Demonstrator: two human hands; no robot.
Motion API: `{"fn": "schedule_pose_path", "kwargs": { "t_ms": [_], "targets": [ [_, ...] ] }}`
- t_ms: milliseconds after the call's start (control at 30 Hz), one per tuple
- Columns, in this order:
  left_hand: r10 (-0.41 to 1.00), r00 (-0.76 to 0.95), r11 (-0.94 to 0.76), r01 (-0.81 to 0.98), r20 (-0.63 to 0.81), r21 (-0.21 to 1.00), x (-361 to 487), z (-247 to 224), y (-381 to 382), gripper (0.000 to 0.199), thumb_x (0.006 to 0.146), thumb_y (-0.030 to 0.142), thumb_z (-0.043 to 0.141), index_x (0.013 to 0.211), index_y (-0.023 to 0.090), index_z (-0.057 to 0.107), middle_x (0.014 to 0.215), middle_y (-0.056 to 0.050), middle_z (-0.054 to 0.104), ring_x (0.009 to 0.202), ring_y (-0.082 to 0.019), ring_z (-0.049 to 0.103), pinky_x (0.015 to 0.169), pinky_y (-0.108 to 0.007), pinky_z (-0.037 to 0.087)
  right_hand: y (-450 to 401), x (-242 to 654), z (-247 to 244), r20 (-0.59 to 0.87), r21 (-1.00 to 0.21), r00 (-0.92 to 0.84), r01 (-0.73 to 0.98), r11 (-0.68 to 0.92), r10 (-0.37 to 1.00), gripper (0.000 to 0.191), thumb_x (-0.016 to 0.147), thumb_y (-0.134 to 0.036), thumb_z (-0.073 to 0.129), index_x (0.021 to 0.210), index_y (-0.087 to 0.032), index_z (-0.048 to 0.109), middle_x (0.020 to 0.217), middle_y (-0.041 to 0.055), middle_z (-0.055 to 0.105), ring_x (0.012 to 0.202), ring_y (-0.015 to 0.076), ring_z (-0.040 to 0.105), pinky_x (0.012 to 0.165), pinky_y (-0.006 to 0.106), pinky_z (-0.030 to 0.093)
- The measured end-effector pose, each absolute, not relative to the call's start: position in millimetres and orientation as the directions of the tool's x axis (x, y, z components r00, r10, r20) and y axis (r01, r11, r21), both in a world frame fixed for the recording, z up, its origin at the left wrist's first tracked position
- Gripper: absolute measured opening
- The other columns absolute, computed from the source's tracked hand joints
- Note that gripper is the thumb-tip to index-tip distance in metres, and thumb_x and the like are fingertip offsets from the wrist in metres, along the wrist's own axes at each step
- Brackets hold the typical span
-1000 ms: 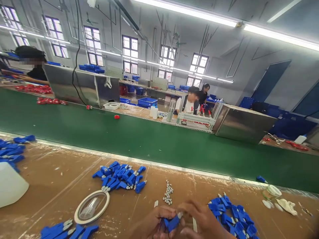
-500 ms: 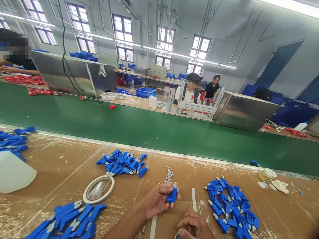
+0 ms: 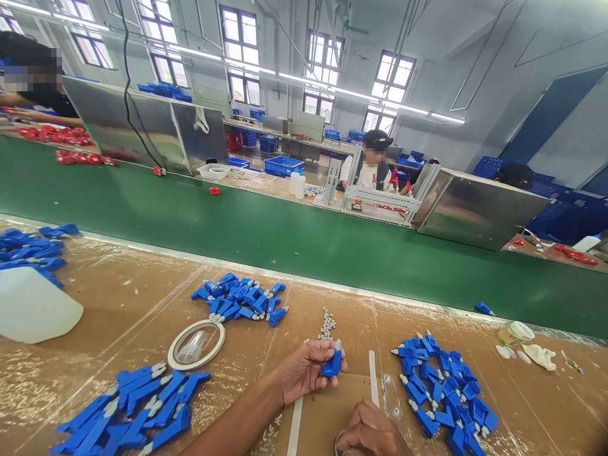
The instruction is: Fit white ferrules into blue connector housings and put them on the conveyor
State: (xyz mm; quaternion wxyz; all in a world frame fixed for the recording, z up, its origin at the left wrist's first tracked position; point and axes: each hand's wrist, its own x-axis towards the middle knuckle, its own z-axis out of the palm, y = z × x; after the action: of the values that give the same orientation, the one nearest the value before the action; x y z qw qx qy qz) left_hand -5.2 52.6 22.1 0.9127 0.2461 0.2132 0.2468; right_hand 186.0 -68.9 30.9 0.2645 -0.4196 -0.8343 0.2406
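My left hand (image 3: 308, 367) grips a blue plastic part (image 3: 332, 363) between thumb and fingers, its grey tip pointing up. Just beyond the fingertips lies a small heap of little grey pieces (image 3: 327, 324). Low in the view, my right hand (image 3: 368, 430) is curled closed over the cardboard; a rounded, shiny edge shows beneath its fingers, but the object is mostly hidden. To the right of it spreads a pile of blue parts with grey tips (image 3: 444, 386).
More blue parts lie in a pile (image 3: 240, 297) behind a roll of tape (image 3: 173, 358) and in a group (image 3: 128, 411) at lower left. A whitish plastic container (image 3: 38, 307) stands left. Beyond runs a green conveyor belt (image 3: 266, 234), with people working across it.
The head view has shifted slightly. My left hand still holds the blue part, now tilted a little more. My right hand stays curled low in the view, its fingers turned slightly.
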Motion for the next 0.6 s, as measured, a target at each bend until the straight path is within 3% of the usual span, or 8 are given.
{"fn": "schedule_pose_path", "kwargs": {
  "t_ms": [200,367,467,600],
  "targets": [
    [0.568,0.786,0.741,-0.359,-0.244,0.567,-6,21,53,0.022,0.075,0.023,0.078,0.086,0.011,0.064,0.082,-0.011,0.075,0.055,-0.012,0.070,0.042,-0.014,0.045,-67,189,28,0.360,-0.536,-0.559,0.531,0.656,0.747,0.038,0.107,-0.041,0.042,0.091,-0.023,0.071,0.073,0.0040,0.069,0.065,0.0176,0.061,0.061,0.028,0.048],
    [0.580,0.777,0.729,-0.360,-0.246,0.583,-7,24,53,0.030,0.072,0.029,0.083,0.087,0.010,0.065,0.081,-0.008,0.072,0.060,-0.015,0.073,0.044,-0.014,0.045,-65,186,25,0.439,-0.462,-0.582,0.508,0.727,0.685,0.036,0.108,-0.035,0.040,0.088,-0.022,0.067,0.070,0.0024,0.071,0.059,0.0159,0.059,0.059,0.028,0.047],
    [0.597,0.759,0.720,-0.365,-0.259,0.590,-6,26,51,0.030,0.071,0.030,0.084,0.086,0.010,0.067,0.078,-0.005,0.069,0.064,-0.015,0.074,0.046,-0.013,0.045,-68,187,26,0.419,-0.550,-0.479,0.543,0.635,0.772,0.042,0.107,-0.043,0.040,0.085,-0.023,0.070,0.068,0.0032,0.070,0.061,0.0172,0.061,0.057,0.028,0.047],
    [0.632,0.723,0.698,-0.374,-0.279,0.611,-4,26,47,0.033,0.067,0.031,0.089,0.086,0.010,0.072,0.075,-0.004,0.069,0.068,-0.013,0.070,0.056,-0.016,0.050,-76,194,23,0.234,-0.785,-0.207,0.536,0.310,0.950,0.038,0.097,-0.054,0.056,0.082,-0.025,0.076,0.070,0.0039,0.070,0.064,0.0196,0.063,0.060,0.029,0.050]
  ]
}}
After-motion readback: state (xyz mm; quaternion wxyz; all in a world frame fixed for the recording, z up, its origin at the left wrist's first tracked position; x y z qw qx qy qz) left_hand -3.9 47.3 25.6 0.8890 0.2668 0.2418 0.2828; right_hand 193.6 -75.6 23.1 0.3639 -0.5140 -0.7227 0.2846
